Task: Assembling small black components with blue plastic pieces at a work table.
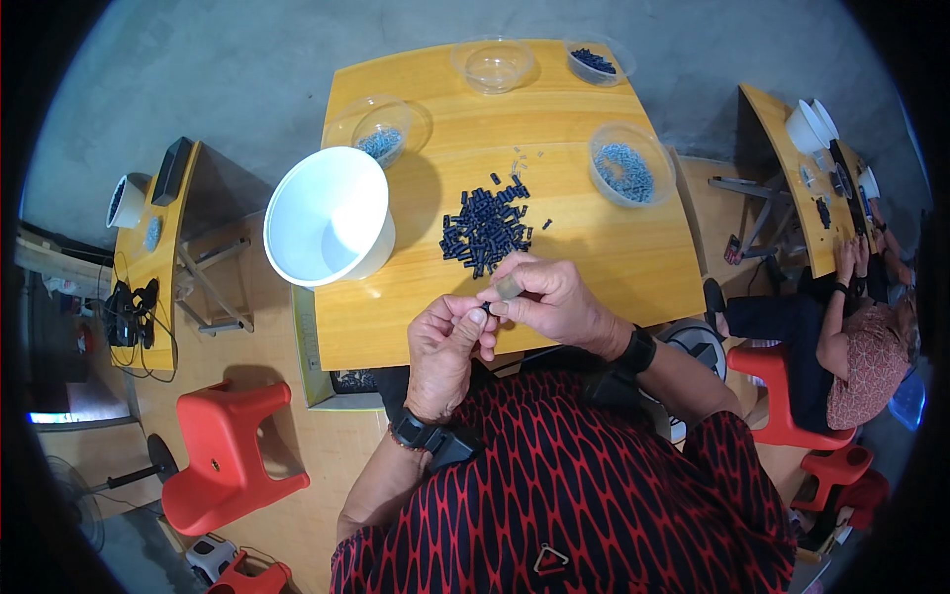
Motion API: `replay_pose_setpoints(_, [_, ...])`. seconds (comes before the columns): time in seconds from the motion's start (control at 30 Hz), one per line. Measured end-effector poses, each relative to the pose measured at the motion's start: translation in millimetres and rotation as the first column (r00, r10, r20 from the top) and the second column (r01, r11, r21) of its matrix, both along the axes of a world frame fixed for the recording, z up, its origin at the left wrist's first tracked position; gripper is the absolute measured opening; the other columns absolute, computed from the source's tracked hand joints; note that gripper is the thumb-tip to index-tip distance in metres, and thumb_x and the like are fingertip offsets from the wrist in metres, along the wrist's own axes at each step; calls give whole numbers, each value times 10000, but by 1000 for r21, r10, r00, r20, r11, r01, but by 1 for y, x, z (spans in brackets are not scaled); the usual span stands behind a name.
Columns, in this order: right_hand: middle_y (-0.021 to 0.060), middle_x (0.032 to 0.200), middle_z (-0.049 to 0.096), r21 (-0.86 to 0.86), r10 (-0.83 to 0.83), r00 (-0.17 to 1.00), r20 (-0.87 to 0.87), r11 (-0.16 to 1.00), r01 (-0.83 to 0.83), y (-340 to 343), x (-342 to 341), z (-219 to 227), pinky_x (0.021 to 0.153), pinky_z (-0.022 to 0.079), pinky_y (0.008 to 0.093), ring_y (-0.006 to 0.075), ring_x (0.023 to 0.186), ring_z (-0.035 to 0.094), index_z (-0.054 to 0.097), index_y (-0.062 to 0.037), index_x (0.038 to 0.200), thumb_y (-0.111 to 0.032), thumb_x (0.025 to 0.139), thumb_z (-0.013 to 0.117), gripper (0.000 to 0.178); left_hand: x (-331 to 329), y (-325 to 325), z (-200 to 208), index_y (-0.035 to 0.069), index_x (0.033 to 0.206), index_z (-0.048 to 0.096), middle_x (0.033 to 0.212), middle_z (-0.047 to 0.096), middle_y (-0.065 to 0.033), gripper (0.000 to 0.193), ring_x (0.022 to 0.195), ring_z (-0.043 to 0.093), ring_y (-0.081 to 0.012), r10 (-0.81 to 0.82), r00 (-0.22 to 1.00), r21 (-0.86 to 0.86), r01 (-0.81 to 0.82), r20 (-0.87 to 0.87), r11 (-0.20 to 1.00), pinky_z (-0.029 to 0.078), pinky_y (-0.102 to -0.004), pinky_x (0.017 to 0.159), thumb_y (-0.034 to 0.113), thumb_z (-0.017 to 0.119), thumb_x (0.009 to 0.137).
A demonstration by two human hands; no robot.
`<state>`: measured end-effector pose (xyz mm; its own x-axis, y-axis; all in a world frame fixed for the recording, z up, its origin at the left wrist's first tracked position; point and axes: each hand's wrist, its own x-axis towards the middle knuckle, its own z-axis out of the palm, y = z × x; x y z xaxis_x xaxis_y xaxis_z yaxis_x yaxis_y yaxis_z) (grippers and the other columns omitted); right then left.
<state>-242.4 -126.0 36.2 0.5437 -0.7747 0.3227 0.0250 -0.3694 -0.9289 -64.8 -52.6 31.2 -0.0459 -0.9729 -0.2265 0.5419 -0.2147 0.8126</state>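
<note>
Near the front edge of the table, my two hands meet fingertip to fingertip. My left hand (442,348) is closed, pinching a small black part (486,309) between thumb and fingers. In my right hand (559,300) is a short grey-gold piece (509,288), perhaps a small tool; its exact kind is unclear. Its lower end is close to the black part, and my fingers hide whether they touch. Just beyond my hands lies a heap of small black cylindrical parts (485,231). A single black piece (547,224) lies to the right of the heap.
A large white bucket (287,223) stands left of the heap. Clear plastic bowls hold small silvery parts (627,174), bluish-grey parts (379,144) and dark parts (594,61); another clear bowl (492,67) is at the back. A red stool (223,445) stands left; a person (861,366) sits right.
</note>
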Motion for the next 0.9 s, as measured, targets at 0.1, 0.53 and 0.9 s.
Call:
replay_pose_setpoints(0.1, [96,932,672,95,-5,1000,3,995,4,1,0,7,729,548,271,156,845,663,731,-1,1062,4,849,734,213,3,-3,2,11,1022,620,855,669,-63,119,676,612,-110,-10,1000,16,10,-1,1000,513,-248,576,115,646,972])
replay_pose_setpoints(0.53, [135,803,572,-205,-83,982,-172,978,47,5,11,17,624,520,370,286,704,619,598,43,866,-67,807,727,180,8,-9,2,2,990,640,896,678,-80,145,730,637,-143,-69,997,104,73,-42,992,541,-280,631,146,621,978])
replay_pose_setpoints(0.9, [142,762,524,-229,-70,971,-230,973,16,13,10,13,581,472,422,334,655,573,568,12,816,-78,780,711,173,10,1,-12,-7,939,663,849,688,-81,122,721,650,-153,-62,991,95,73,-117,993,556,-295,686,94,610,982])
